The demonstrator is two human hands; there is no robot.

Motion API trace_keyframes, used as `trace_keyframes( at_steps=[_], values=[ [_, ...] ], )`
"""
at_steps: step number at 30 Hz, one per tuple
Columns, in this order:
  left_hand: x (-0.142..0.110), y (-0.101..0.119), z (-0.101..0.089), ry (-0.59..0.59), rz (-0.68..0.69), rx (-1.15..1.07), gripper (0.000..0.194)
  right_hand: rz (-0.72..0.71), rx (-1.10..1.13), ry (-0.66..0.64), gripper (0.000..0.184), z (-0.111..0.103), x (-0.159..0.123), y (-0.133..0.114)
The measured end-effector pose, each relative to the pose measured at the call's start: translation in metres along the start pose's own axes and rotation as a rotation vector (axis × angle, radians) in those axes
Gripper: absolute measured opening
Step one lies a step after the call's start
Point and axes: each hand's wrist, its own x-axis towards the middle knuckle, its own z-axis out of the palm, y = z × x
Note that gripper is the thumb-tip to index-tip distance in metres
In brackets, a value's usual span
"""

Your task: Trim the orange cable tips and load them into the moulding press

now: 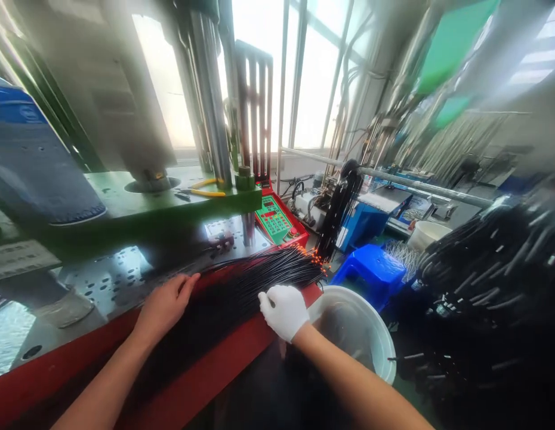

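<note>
Bare left hand (163, 310), left of centre: fingers together, can't tell if gripping. Black cables (273, 269), mid-frame, orange-tipped, lying in red trough (241, 353). Gloved right hand (285, 310) over them, fingers curled, hold hidden. White bucket (385, 337), lower right.

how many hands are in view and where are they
2: the bare left hand beside the black cables, near the far wall of the red tray, and the white-gloved right hand at its near wall. Any others would be hidden.
</note>
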Motion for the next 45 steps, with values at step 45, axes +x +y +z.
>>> trace_keyframes(
  at_steps=[45],
  values=[
    [0.039, 0.011, -0.009, -0.550, -0.170, -0.335, 0.042, -0.220, 0.337, 0.037, 0.025, 0.004, 0.058, -0.005]
  ],
)
